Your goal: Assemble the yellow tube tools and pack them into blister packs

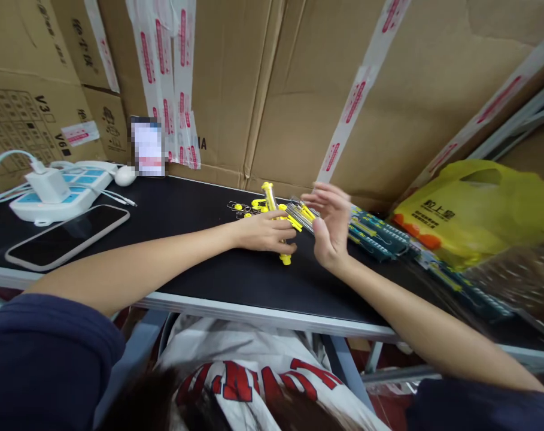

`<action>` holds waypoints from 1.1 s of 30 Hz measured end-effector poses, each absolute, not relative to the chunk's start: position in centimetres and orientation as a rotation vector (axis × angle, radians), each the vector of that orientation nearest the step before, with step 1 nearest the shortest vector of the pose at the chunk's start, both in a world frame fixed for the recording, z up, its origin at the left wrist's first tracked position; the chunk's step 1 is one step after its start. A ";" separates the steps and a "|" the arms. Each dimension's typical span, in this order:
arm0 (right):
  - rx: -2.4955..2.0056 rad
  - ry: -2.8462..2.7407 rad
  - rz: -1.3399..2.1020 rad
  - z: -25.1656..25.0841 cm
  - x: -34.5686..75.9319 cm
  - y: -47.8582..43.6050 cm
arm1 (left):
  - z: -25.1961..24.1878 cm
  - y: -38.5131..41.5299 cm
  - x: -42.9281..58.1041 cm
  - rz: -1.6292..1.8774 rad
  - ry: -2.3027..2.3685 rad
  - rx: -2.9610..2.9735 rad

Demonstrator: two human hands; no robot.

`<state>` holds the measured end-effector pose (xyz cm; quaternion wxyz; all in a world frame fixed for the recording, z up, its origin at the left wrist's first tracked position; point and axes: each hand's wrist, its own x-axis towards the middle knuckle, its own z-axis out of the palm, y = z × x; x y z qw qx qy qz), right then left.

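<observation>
Left hand (pixel 265 232) closed across the middle of a yellow tube (pixel 270 196), right hand (pixel 332 230) lifted, its fingers loosely parted with nothing I can make out in their grip: so they stand in my head view, over the black table (pixel 236 281). The tube's near end points at the table's front edge; from there I trace its long axis toward the back edge, leaning slightly left. It lies right under the left hand, touching it, and to the left of the right hand, just across a gap, so the left is the nearer. I see the left hand with its back turned up, wrist low, thumb hidden, the forearm slanting in over the front edge. The right is raised, slightly blurred, palm seemingly turned inward. A flat phone (pixel 69 236) rests near the front left corner; green packs (pixel 374 236) lie toward the right end, a yellow bag (pixel 469 221) beside them. Farther in, I find thin metal rods (pixel 297 215) and small yellow parts (pixel 257 203) near the tube, then cardboard (pixel 227 90) along the back edge.
</observation>
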<state>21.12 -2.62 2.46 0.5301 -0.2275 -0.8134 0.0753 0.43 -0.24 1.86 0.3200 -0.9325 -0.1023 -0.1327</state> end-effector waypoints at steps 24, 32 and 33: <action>-0.876 -2.696 -0.278 2.6 11.1 6.3 | 5.0 1.1 -6.4 -0.551 -1.337 -2.117; -0.984 -2.794 -0.406 3.3 8.6 6.5 | 5.1 0.7 -6.2 -0.546 -1.395 -2.139; -1.065 -2.771 -0.430 3.3 8.2 6.9 | 5.2 0.7 -6.1 -0.555 -1.399 -2.137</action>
